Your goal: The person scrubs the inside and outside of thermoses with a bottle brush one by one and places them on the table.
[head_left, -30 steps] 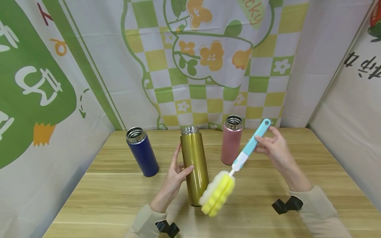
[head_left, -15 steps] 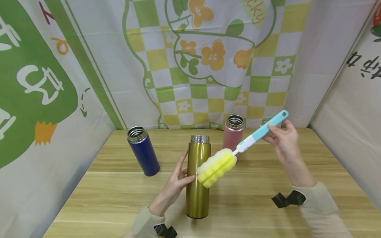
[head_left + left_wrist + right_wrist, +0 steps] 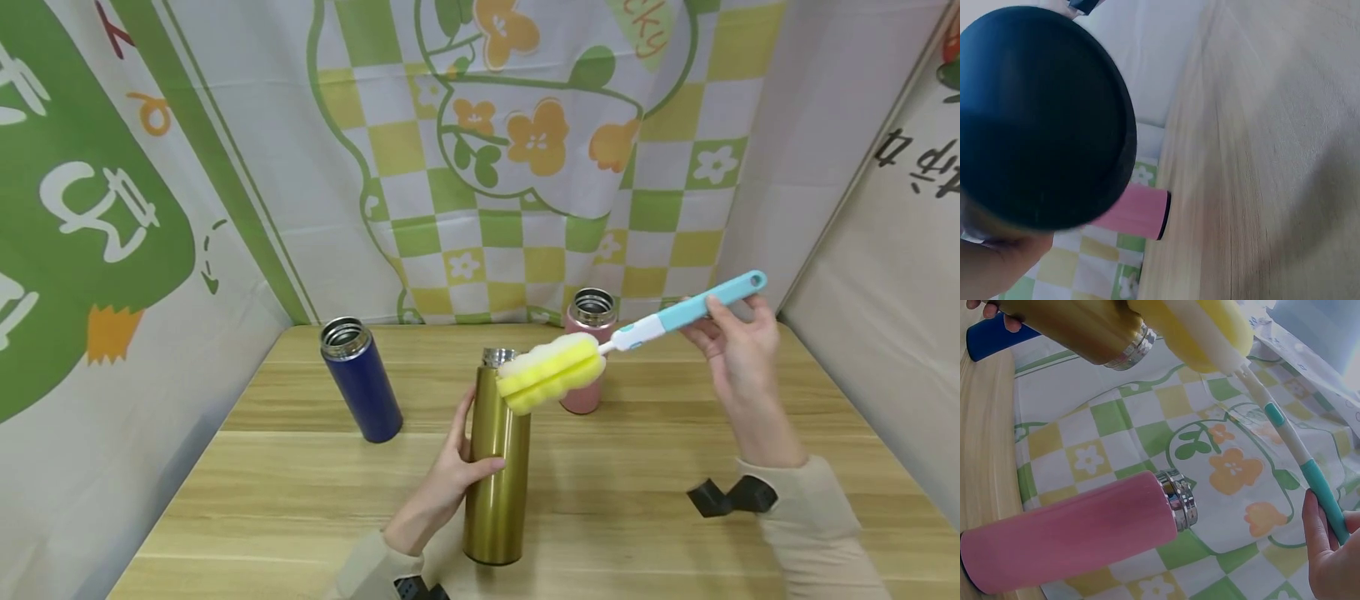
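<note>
My left hand (image 3: 448, 483) grips a gold thermos bottle (image 3: 498, 492) around its side, thumb across the front. The bottle is uncapped and held off the table; its dark base (image 3: 1044, 119) fills much of the left wrist view. My right hand (image 3: 746, 354) pinches the turquoise handle of a bottle brush (image 3: 693, 310). The brush's yellow and white sponge head (image 3: 558, 375) points left, in front of the bottle's upper part in the head view and partly covering its steel neck. In the right wrist view, the sponge is outside the bottle, close to the steel rim (image 3: 1135, 350).
A pink thermos bottle (image 3: 583, 396) stands uncapped behind the brush, partly covered by it. To the left, a blue thermos bottle (image 3: 363, 387) stands uncapped on the wooden table (image 3: 285, 500). A patterned curtain (image 3: 540, 267) hangs along the table's back edge.
The brush has swung up and right, so its sponge rises from the gold bottle's base to near its mouth. My left hand has brought that bottle slightly nearer to me.
</note>
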The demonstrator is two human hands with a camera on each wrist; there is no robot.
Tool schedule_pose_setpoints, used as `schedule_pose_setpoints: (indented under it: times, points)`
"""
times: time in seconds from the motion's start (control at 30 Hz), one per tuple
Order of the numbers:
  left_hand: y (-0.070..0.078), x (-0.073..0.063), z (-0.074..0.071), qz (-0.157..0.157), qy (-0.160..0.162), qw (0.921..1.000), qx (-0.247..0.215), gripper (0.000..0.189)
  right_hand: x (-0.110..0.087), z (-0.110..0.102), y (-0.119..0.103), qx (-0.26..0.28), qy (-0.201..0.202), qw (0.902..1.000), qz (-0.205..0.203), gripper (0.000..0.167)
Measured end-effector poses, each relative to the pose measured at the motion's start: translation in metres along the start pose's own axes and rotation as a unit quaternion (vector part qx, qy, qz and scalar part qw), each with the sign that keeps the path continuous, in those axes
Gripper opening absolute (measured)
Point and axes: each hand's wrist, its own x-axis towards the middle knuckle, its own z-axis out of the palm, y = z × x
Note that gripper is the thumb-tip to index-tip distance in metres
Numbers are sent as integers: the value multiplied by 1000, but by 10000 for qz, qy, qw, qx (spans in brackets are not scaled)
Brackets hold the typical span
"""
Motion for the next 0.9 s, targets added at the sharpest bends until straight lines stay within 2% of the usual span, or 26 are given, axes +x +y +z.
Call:
schedule_pose_setpoints:
  times: [0.1,0.2,0.47,0.73,0.8,0.9]
  points:
    - [-1,0,3,-107,348,9990,255,100,0,-1,-3,79,202,9997,-59,34]
    - [-1,-1,4,-147,508,9977,433,99,-1,-5,-8,202,330,9992,-46,34]
    - [0,-6,4,-5,527,9950,846,93,0,-19,-21,692,148,9974,-101,18]
    - [1,-8,2,519,313,9955,728,80,-1,-25,-27,660,-23,9978,-74,15]
    - [2,-8,3,510,224,9970,541,76,-2,-25,-26,613,-26,9981,-58,15]
    - [4,-9,6,287,139,9995,42,70,-3,-25,-26,541,-41,9985,-57,14]
